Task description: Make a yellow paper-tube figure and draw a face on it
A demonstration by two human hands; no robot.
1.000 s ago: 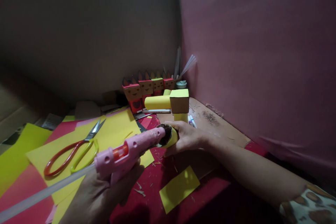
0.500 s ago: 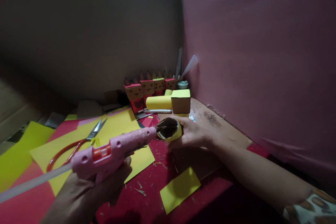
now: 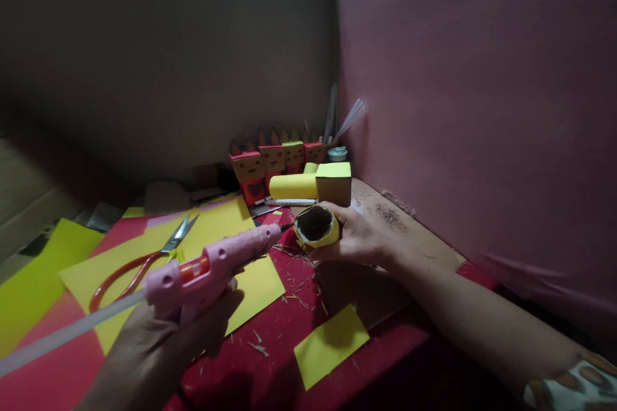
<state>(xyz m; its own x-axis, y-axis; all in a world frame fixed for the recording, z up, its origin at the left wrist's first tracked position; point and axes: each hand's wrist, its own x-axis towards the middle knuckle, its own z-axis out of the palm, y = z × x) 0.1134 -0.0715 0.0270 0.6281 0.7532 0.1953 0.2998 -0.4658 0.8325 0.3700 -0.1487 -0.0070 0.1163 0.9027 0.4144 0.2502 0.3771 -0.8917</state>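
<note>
My left hand (image 3: 187,334) is closed round the handle of a pink hot glue gun (image 3: 216,266), from whose back a long pale glue stick (image 3: 72,332) sticks out. The dark nozzle points right, at the rim of a yellow-covered cardboard tube (image 3: 324,237). My right hand (image 3: 354,234) grips that tube from the right side, its open end tilted toward me. Inside, the tube looks dark and hollow. Below it, a yellow paper piece (image 3: 330,347) lies on the red tabletop (image 3: 260,372).
Orange-handled scissors (image 3: 161,253) rest on yellow paper sheets (image 3: 216,225) at left. Several cardboard figures (image 3: 248,170) with drawn faces stand at the back, near a yellow roll (image 3: 292,187) joined to a cardboard box (image 3: 333,189). Glue sticks (image 3: 351,119) lean by the pink wall (image 3: 482,109).
The nozzle has drawn back from inside the tube's opening to its left rim. My right hand has shifted the tube slightly right and up, and the glue gun's rear has moved right.
</note>
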